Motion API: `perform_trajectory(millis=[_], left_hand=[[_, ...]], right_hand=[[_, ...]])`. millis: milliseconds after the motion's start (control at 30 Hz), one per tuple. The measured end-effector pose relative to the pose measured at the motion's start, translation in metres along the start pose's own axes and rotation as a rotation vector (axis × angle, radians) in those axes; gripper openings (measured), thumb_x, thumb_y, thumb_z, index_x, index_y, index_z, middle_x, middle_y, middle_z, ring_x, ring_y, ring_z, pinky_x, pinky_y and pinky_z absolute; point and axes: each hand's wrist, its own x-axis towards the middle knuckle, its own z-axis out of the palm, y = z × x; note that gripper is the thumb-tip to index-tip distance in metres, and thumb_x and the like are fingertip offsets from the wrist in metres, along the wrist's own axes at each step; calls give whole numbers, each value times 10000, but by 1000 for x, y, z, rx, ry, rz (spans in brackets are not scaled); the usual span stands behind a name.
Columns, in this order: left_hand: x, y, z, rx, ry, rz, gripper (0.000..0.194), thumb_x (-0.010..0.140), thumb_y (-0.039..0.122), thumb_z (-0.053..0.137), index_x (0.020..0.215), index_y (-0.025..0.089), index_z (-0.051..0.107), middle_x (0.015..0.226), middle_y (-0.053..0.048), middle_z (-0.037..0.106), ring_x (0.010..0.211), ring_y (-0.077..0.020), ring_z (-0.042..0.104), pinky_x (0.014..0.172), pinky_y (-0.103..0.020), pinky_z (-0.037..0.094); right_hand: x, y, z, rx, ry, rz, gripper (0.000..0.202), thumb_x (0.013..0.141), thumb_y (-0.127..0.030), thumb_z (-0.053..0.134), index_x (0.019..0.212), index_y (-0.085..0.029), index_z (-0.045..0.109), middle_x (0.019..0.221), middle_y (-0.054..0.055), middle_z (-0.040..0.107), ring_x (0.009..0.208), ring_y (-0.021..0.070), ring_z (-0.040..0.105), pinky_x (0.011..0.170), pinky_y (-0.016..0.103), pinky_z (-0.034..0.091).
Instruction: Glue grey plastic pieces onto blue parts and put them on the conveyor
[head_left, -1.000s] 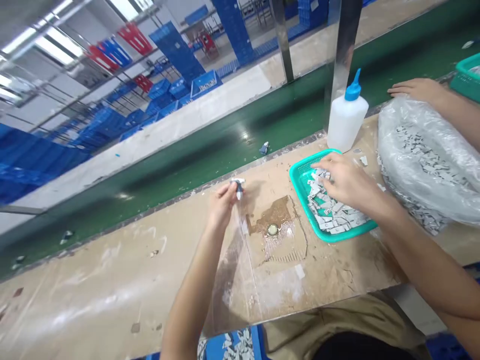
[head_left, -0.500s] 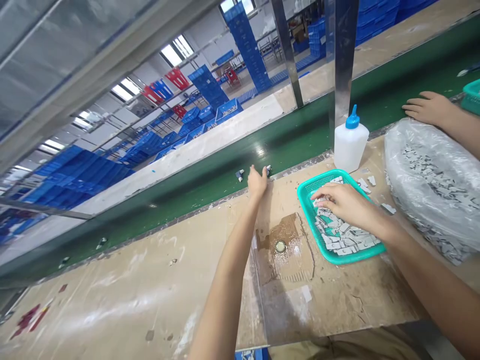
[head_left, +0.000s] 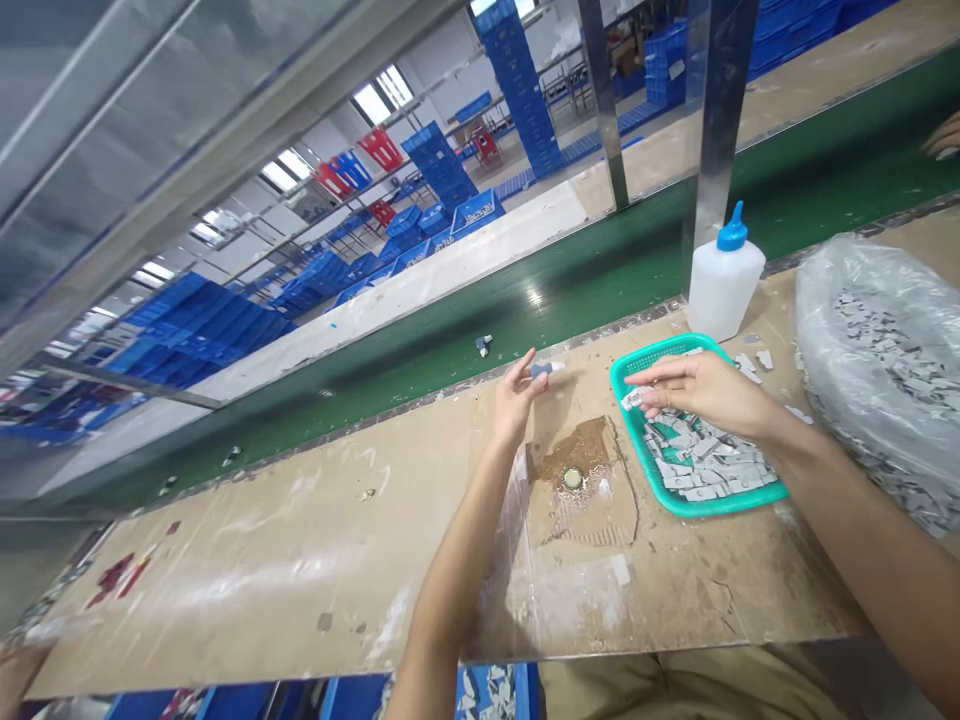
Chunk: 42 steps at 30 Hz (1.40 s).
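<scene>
Between the thumb and fingers of my left hand is a small dark grey-blue and white part, held just above the bench near the belt edge. Over the left side of a turquoise basket, my right hand pinches a small white piece. Flat white pieces fill much of that basket. On the bench between my forearms lies a torn, wet-looking cardboard sheet with a small round cap-like disc on it.
A white squeeze bottle with a blue nozzle stands behind the basket, near a metal post. On the right sits a clear plastic bag of pieces. Another small part lies on the green belt. A co-worker's hand shows at far right.
My left hand has lifted the grey-blue part off the belt and drawn it back over the bench. My right hand has raised a white piece from the basket. The co-worker's hand has moved away.
</scene>
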Motion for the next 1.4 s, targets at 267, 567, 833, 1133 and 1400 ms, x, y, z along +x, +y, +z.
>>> perform_trajectory(millis=[267,567,833,1133,1400], left_hand=[[-75,-2,-23,-638,-45,-255,445,586,221,901,971,139,693,888,-52,736,883,-188,724,998,-398,532],[-108,-7,-27,-742,-376,-329,384,729,281,855,1040,108,712,1106,-149,740,965,-223,739,967,-333,562],[-112,-15,-26,-881,-419,-366,338,759,250,830,1041,129,688,1110,-153,732,971,-228,741,970,-358,564],[-93,-22,-44,-830,-260,-196,362,714,309,847,987,121,701,877,-38,691,843,-150,702,898,-352,574],[-88,-33,-41,-744,-227,-155,244,819,289,749,990,117,718,848,-34,657,876,-148,702,912,-313,566]], right_hand=[[-7,-2,42,-45,-233,54,355,718,-479,793,905,-184,728,805,66,772,729,215,744,749,367,604],[3,23,98,-124,45,-104,397,762,-513,759,992,-191,787,990,107,788,910,281,753,837,428,622],[-2,33,104,-794,206,-435,283,962,-352,547,998,-234,802,976,66,780,887,236,726,812,393,596],[-12,33,108,-1083,50,-590,233,964,-324,625,1069,-197,789,989,68,794,882,234,751,754,331,589],[-12,33,108,-1133,-125,-644,233,957,-262,651,1160,-309,755,903,2,787,784,194,730,648,313,546]])
